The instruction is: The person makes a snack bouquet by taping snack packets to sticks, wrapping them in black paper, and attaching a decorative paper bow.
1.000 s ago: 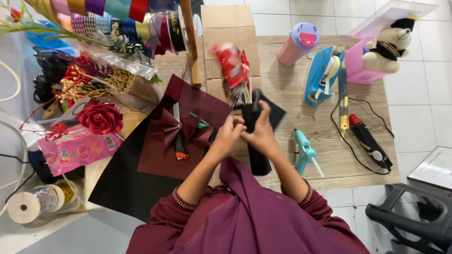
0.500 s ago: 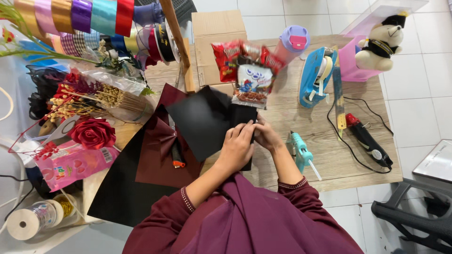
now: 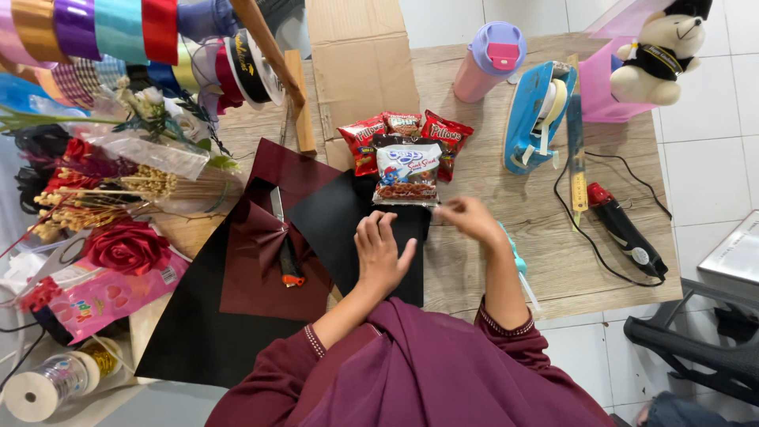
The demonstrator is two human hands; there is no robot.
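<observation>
Hands first: my left hand (image 3: 382, 251) lies open, flat on the black sheet (image 3: 348, 229), right hand (image 3: 472, 217) blurred, grip I cannot tell, just beside the snack packet bundle (image 3: 406, 156) lying on the table (image 3: 506, 229) at the sheet's top edge, wrapping looks barely begun.

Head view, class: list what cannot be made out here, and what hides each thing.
- Glue gun: mostly hidden by the right hand and forearm.
- Right hand's fingertips: motion-blurred, grip unclear.
- Black sheet: its middle is covered by the left hand, its top by the snack packs.
- Ribbon rolls: cut off by the top edge.
</observation>
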